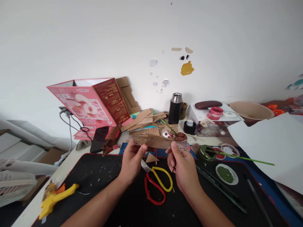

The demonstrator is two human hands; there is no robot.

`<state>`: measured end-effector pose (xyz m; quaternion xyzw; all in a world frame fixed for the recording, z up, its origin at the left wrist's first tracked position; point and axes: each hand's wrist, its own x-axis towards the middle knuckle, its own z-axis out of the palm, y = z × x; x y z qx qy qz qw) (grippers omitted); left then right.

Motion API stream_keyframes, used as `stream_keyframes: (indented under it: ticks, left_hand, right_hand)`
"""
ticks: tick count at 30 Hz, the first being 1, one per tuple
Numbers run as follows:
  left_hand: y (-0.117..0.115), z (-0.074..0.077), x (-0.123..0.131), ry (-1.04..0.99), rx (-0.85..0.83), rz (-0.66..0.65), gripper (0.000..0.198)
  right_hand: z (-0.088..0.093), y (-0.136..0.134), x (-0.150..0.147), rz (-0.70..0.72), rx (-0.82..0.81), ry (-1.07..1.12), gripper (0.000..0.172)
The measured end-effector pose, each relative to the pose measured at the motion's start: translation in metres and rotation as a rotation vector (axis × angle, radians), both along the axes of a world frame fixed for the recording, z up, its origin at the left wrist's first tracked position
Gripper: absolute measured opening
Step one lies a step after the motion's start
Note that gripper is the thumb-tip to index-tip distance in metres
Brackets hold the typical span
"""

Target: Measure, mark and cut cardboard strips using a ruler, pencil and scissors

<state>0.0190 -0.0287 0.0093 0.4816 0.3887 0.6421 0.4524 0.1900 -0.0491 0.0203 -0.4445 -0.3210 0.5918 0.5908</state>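
- Your left hand (133, 159) gripped one end of a thin strip of cardboard (158, 142), with the thumb in front.
- Your right hand (181, 164) pinched the other end between its thumb and fingers.
- The strip was up in the air between your two hands, over the far edge of the black mat (91, 171).
- Under it, the scissors (148, 170) lay on the mat, with one red handle and one yellow handle.
- A little cardboard triangle (152, 158) was just past the scissors.
- The yellow glue gun (55, 199) lay at the left edge of the mat, on the counter (27, 212).
- To the right of your right hand was a jar of green paint (206, 153), with a green brush (249, 160) lying over it.
- Near the jar was a small round dish of green paint (226, 175).
- Behind your hands was a messy pile of cardboard bits (143, 121).
- A black bottle (174, 110) stood behind the pile, near the wall (118, 37).
- To the left was a big pink box (84, 108).
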Motion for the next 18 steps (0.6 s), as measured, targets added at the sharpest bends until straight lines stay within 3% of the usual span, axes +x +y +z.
stream_keyframes:
  ticks: [18]
  left_hand:
    - [-0.0004,-0.0037,-0.0015,0.0,-0.03,-0.012,0.039]
  right_hand:
    - [0.0081,-0.0004,-0.001,0.009,-0.018,0.008,0.07]
